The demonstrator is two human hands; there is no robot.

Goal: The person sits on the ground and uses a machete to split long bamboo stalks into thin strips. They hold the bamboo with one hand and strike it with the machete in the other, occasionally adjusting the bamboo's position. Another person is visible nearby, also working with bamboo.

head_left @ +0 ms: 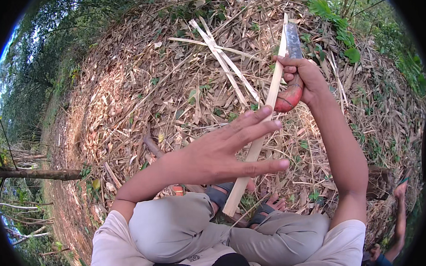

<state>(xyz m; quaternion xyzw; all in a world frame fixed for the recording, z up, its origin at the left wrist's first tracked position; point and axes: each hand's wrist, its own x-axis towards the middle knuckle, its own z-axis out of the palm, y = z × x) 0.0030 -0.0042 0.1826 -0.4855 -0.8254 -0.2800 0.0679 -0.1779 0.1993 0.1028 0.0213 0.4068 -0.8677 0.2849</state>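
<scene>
My right hand (301, 77) is closed round a machete (293, 39) with a dark, worn blade and a curved red handle (288, 99). A finger of that hand also lies across a long, pale split strip of wood or bamboo (276, 81), beside the blade. The strip slants down toward my feet, its wider end near my sandals. My left hand (222, 145) is spread across the strip's middle, its fingers stretched out and apart. One fingertip shows below the strip; whether the palm touches it I cannot tell.
Several pale strips (221, 55) lie crossed on dry leaf litter (129, 82) ahead. My sandalled foot (265, 211) is below the strip. A thin trunk (40, 174) juts in at left. A brown stump (378, 183) and another person's arm (399, 222) are at right.
</scene>
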